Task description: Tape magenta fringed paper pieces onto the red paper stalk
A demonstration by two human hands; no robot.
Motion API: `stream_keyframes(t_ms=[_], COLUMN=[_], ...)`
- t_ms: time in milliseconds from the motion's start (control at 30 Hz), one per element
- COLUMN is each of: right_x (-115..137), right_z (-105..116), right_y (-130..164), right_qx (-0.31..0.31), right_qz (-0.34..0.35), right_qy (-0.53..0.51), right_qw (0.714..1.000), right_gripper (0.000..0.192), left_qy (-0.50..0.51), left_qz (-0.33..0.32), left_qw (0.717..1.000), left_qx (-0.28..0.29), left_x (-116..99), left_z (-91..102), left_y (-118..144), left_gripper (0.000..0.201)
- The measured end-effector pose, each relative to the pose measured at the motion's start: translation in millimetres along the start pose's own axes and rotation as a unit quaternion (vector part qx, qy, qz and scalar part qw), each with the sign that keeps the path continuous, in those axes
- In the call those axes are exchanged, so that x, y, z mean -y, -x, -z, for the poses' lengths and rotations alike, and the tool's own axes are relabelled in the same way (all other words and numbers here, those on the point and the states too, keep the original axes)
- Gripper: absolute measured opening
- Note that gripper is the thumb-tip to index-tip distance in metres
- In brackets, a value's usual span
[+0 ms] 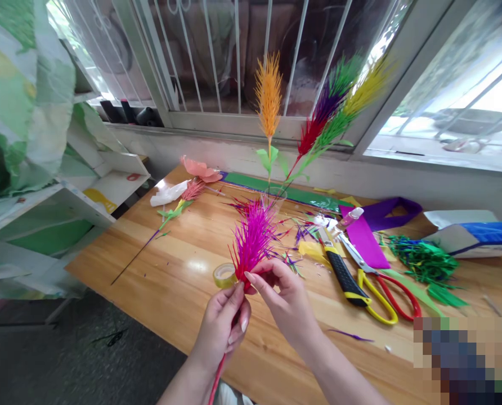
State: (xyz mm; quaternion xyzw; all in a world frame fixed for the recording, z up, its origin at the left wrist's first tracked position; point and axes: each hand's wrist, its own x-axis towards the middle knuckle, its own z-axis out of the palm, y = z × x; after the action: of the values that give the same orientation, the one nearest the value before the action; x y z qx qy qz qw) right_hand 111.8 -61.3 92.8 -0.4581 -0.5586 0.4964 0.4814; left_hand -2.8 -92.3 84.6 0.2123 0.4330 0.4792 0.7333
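A magenta artificial flower spike (254, 235) with red strands at its base is held upright over the table. My left hand (224, 320) is closed around its red-wrapped stem (217, 378), just under the bristly head. The thumb and fingertips of my right hand (287, 298) pinch at the red base of the same spike; whether they grip a separate strand there is hidden. Just behind my left hand, a roll of yellowish tape (224, 275) lies on the wooden table (149, 270).
On the right lie a black-and-yellow utility knife (344, 275), scissors (380, 281) and green tinsel (424, 259). Finished orange (268, 95) and multicoloured spikes (325, 107) stand at the back. A pink spike (192, 190) lies left. Loose cut strands (304, 232) are scattered mid-table. Windows border the far side.
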Motion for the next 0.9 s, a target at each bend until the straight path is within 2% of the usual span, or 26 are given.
stream_keyframes(t_ms=[200, 400, 600, 767, 900], right_x=[-4.3, -9.1, -8.4, -9.9, -10.9], right_z=[1.0, -0.3, -3.7, -3.6, -3.2], right_y=[3.9, 3.6, 0.6, -0.7, -1.0], right_qx=[0.001, -0.033, -0.041, -0.026, -0.035], right_qz=[0.035, 0.053, 0.037, 0.039, 0.049], right_qy=[0.04, 0.129, 0.093, 0.081, 0.093], right_qw=[0.999, 0.99, 0.994, 0.996, 0.994], right_gripper=[0.012, 0.012, 0.013, 0.012, 0.011], left_qy=[-0.011, -0.025, -0.019, -0.02, -0.026], left_qz=[-0.002, 0.005, -0.005, -0.019, -0.017], left_qw=[1.0, 0.999, 0.998, 0.998, 0.999], left_qx=[0.02, 0.032, 0.062, 0.05, 0.044], left_x=[2.8, 2.2, 3.4, 8.6, 9.3], left_z=[1.7, 0.7, 4.3, 8.4, 8.5], left_y=[-0.8, -0.1, -2.3, -5.1, -5.3], left_gripper=[0.035, 0.046, 0.042, 0.048, 0.045])
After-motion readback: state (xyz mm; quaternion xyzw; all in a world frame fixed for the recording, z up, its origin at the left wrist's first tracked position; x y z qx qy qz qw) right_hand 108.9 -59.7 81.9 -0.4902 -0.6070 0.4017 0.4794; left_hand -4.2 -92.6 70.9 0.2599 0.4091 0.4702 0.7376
